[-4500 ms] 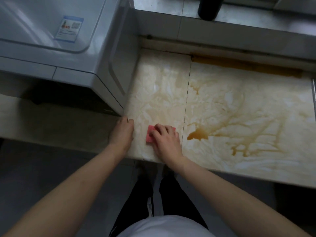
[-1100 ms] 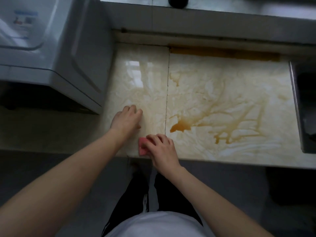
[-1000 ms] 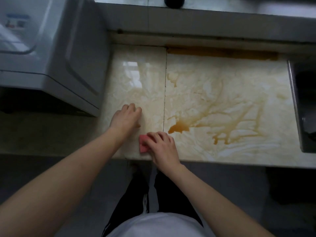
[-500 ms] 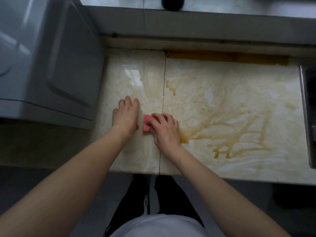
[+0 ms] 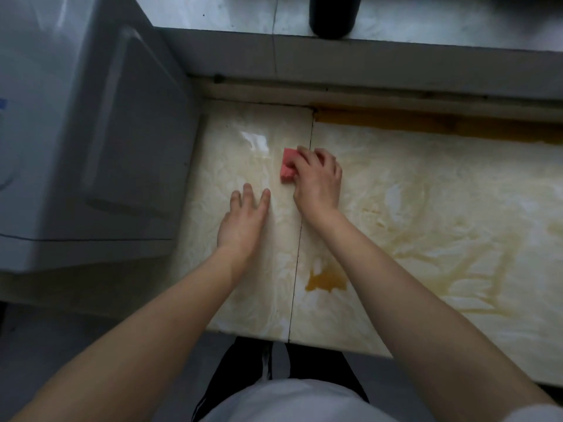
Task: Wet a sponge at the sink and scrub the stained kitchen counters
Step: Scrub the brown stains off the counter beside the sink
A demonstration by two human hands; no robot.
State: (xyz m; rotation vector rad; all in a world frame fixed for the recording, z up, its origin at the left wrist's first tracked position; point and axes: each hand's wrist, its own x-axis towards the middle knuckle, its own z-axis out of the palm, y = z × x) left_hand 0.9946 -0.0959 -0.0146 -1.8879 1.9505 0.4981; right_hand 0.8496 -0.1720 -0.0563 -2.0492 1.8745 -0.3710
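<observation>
A pink sponge (image 5: 287, 166) lies flat on the cream marble counter (image 5: 426, 190), just left of the seam between two slabs. My right hand (image 5: 318, 181) presses down on it with fingers curled over its right half. My left hand (image 5: 243, 220) rests flat on the counter with fingers spread, below and left of the sponge, holding nothing. A brown puddle (image 5: 326, 280) sits near the front edge under my right forearm. Paler brown streaks (image 5: 475, 260) spread to the right, and a dark brown band (image 5: 441, 124) runs along the back edge.
A white appliance (image 5: 85, 126) stands close on the left, its side bordering the counter. A grey ledge (image 5: 365, 65) rises behind the counter, with a dark cylindrical container (image 5: 334, 15) on it. My legs and the dark floor (image 5: 91, 345) are below the front edge.
My right hand has pushed the sponge away from the front edge toward the back of the counter. My left hand stays flat beside it. The view has come closer.
</observation>
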